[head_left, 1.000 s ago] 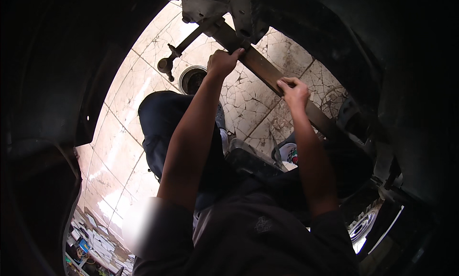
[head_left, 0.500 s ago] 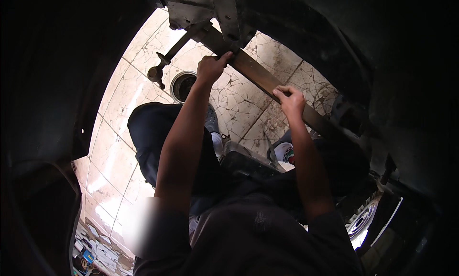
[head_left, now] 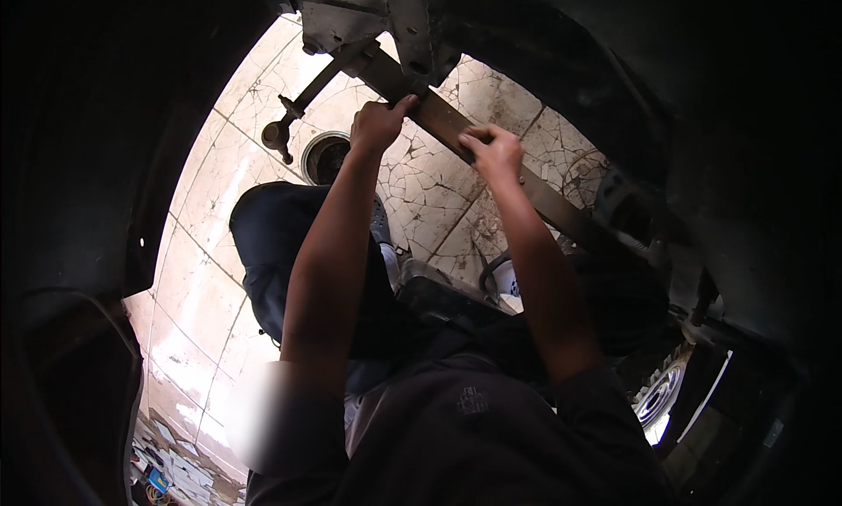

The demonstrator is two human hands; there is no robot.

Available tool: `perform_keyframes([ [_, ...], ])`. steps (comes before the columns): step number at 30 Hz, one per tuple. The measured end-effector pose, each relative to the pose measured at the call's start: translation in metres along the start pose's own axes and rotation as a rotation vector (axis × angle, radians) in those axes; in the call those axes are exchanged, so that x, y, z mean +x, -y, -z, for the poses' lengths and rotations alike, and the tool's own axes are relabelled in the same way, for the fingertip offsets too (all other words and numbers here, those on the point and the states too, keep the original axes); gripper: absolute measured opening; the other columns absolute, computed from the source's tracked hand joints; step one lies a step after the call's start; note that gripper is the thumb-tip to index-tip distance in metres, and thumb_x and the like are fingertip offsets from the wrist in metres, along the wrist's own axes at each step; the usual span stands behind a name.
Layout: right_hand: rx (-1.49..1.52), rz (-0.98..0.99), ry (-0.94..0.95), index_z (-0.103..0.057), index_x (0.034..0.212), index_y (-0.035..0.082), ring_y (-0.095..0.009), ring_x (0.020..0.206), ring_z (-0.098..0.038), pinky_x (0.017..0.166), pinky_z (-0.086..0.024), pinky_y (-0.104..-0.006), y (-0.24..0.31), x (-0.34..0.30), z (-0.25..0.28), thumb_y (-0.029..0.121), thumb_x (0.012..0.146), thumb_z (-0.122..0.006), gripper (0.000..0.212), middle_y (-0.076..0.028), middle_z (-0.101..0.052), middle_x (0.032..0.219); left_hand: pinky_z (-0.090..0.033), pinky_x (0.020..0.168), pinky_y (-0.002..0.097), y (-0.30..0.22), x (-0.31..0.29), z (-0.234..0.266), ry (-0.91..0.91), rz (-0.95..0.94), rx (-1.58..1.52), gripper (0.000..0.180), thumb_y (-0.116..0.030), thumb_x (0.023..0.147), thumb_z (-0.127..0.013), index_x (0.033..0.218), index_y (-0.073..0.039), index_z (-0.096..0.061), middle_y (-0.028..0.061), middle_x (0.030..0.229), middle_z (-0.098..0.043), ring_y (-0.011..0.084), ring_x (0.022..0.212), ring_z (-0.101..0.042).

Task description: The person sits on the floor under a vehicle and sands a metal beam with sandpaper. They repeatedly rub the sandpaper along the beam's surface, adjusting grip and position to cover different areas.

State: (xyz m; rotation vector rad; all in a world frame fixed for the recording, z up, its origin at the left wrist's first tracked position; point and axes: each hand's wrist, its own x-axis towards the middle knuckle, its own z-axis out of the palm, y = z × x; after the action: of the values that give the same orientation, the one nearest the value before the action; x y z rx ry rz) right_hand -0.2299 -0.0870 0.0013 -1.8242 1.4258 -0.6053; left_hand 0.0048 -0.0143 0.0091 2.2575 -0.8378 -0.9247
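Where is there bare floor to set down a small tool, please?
Bare tile shows left of the left knee, and cracked tile between the forearms, below the flat bar. It is crowded along the bar, with the left hand and right hand, and beside the knee at the round object.

At our fingers (head_left: 479, 138) we see a brown flat bar (head_left: 441, 117) — below them, cream floor tiles (head_left: 434, 190) with dark cracks.

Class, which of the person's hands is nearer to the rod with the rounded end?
Left. The left hand, at the bar, is just right of the rod; the right hand is farther right along the bar.
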Motion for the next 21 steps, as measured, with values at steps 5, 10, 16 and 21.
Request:
perform_keyframes([
  [5,-0.091,-0.069,-0.017,-0.085,0.103,0.011,-0.015,0.072,-0.075,0.056,-0.062,-0.0289,-0.065,-0.026,0.058,0.018,0.083,-0.092,0.022,-0.006,-0.081,0.092,-0.056,0.090,0.0421,0.020,0.009,-0.008,-0.078,0.006,0.026,0.081,-0.085,0.084,-0.065,0.086,-0.006,-0.084,0.0113,0.073,-0.075,0.0304,0.085,-0.077],
  [10,0.005,-0.116,-0.063,-0.085,0.104,0.011,-0.013,0.070,-0.073,0.053,-0.061,-0.0272,-0.067,-0.011,0.034,0.016,0.083,-0.092,0.023,-0.005,-0.080,0.090,-0.056,0.094,0.0430,0.012,0.012,-0.013,-0.091,0.000,0.086,0.083,-0.084,0.085,-0.065,0.086,-0.004,-0.084,0.0149,0.089,-0.081,0.0329,0.095,-0.078],
  [16,0.034,-0.082,0.029,-0.085,0.098,0.011,-0.022,0.079,-0.076,0.076,-0.061,-0.0352,0.034,0.009,-0.016,0.021,0.080,-0.092,0.022,-0.011,-0.081,0.092,-0.055,0.100,0.0504,0.006,0.005,-0.007,-0.020,0.026,0.050,0.091,-0.078,0.092,-0.061,0.101,0.010,-0.078,0.0328,0.111,-0.075,0.0463,0.114,-0.072],
  [21,0.015,0.006,0.030,-0.085,0.103,0.011,-0.015,0.069,-0.074,0.056,-0.062,-0.0308,-0.046,0.006,0.017,0.019,0.083,-0.092,0.023,-0.006,-0.081,0.090,-0.054,0.101,0.0499,-0.004,0.002,-0.001,0.011,0.007,0.031,0.089,-0.077,0.092,-0.063,0.106,0.009,-0.078,0.0320,0.115,-0.075,0.0452,0.116,-0.071],
])
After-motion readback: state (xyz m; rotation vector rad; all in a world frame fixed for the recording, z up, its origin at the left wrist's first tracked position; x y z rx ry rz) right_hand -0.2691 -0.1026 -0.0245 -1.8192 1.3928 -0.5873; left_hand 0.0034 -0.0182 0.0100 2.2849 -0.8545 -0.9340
